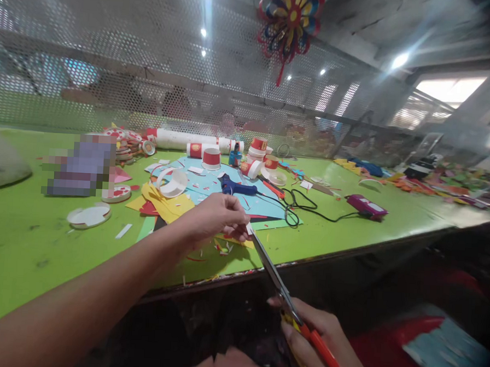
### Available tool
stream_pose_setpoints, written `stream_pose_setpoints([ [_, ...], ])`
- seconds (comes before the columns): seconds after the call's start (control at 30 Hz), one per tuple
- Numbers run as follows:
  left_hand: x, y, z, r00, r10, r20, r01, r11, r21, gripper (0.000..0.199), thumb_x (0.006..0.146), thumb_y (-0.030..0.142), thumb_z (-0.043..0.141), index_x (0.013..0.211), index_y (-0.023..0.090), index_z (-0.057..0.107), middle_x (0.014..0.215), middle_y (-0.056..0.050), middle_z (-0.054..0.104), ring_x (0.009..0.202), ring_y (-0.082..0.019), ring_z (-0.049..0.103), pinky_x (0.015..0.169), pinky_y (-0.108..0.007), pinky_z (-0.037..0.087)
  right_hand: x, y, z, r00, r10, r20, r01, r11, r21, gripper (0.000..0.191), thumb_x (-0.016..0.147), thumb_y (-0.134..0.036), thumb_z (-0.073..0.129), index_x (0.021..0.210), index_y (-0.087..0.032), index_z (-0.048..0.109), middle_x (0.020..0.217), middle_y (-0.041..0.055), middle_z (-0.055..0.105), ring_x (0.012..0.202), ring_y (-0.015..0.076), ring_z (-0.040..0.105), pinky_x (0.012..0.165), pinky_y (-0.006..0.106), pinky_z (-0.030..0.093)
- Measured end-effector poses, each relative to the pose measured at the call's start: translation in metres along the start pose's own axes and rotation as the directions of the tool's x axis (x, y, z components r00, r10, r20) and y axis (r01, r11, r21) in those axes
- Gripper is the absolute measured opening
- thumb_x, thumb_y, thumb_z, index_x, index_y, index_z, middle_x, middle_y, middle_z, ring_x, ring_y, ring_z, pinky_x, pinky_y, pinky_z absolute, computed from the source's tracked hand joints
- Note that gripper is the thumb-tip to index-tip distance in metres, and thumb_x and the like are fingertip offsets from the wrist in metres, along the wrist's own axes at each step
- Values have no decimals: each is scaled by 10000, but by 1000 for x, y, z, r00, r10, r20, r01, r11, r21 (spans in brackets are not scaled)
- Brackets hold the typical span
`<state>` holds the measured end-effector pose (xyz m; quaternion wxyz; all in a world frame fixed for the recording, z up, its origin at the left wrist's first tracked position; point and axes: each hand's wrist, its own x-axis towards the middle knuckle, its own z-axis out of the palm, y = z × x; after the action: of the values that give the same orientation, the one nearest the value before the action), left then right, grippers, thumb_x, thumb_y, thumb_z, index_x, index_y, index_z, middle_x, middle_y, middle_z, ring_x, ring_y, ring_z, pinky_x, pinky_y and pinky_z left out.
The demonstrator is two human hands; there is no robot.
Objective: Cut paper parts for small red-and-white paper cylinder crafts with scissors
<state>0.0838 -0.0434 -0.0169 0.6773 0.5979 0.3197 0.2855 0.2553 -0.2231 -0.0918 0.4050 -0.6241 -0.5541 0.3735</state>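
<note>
My left hand (221, 218) pinches a small piece of white paper (249, 228) above the table's front edge. In my right hand (315, 329) is a pair of scissors (271, 270) with orange handles, its long blades pointing up and away to the left. The blade tips reach the white paper; whether they touch it I cannot tell. Below my left hand lie small paper scraps (224, 247). Just beyond it, a blue glue gun (239, 187) rests on sheets of light blue paper (195, 187).
Several red-and-white paper cups (211, 159) stand or lie behind the glue gun. White rings (171, 183), yellow paper (165, 202) and round white lids (89, 215) lie leftward. A black cord (309, 204) runs near a purple device (366, 206). A paper flower (292, 16) hangs above.
</note>
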Motion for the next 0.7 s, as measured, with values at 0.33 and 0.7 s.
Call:
stream_pose_setpoints([
  [0.33,0,0,2,1000,-2,-23,1,1000,-14,146,662,109,649,572,158,545,560,-48,659,543,-148,635,595,-291,469,1,5,5,998,-24,-62,23,999,-25,328,798,-398,547,948,-146,693,587,-49,387,497,100,320,471,209,346],
  [0.7,-2,3,6,993,-3,-119,-1,999,-33,203,749,60,598,595,149,503,548,-62,659,549,-165,670,545,-261,487,3,4,-1,976,-204,71,214,957,-194,173,759,-193,529,841,-165,679,631,-34,480,519,103,406,467,193,351],
])
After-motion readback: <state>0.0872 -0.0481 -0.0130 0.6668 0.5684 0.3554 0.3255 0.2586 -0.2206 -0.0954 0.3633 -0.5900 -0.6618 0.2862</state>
